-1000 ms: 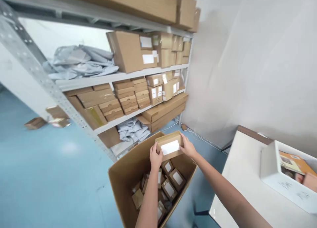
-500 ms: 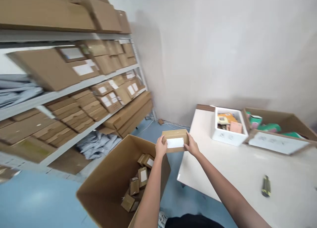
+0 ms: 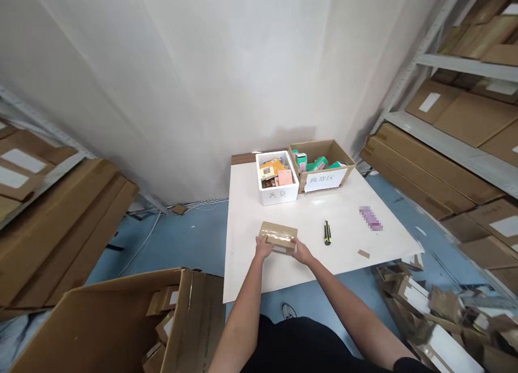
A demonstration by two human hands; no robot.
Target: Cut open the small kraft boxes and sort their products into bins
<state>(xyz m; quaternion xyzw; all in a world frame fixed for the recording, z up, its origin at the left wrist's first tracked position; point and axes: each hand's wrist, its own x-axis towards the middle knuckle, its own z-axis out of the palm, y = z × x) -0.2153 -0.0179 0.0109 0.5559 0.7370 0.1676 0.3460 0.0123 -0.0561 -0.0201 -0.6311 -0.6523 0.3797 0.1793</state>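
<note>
A small taped cardboard box point(image 3: 279, 232) is held between both hands over the near left part of the white table point(image 3: 251, 276). My left hand point(image 3: 264, 247) grips its left end, and my right hand point(image 3: 301, 251) closes on the right end. Shiny clear tape runs along the top, and part of a white label shows on the side facing me. Whether the box touches the tabletop I cannot tell. To the right of it lies a black and yellow utility knife point(image 3: 327, 233).
Behind stand a white foam box point(image 3: 279, 196) of small packets and a cardboard box point(image 3: 324, 183) with green packages. A large open carton point(image 3: 178, 308) of parcels is at lower left. Opened boxes point(image 3: 441, 308) pile up at lower right. Loaded shelves point(image 3: 465, 133) flank both sides.
My view has turned right, from the left shelves to the table. Both hands have carried the cardboard box from beside the large carton to over the table, tilting its top toward me.
</note>
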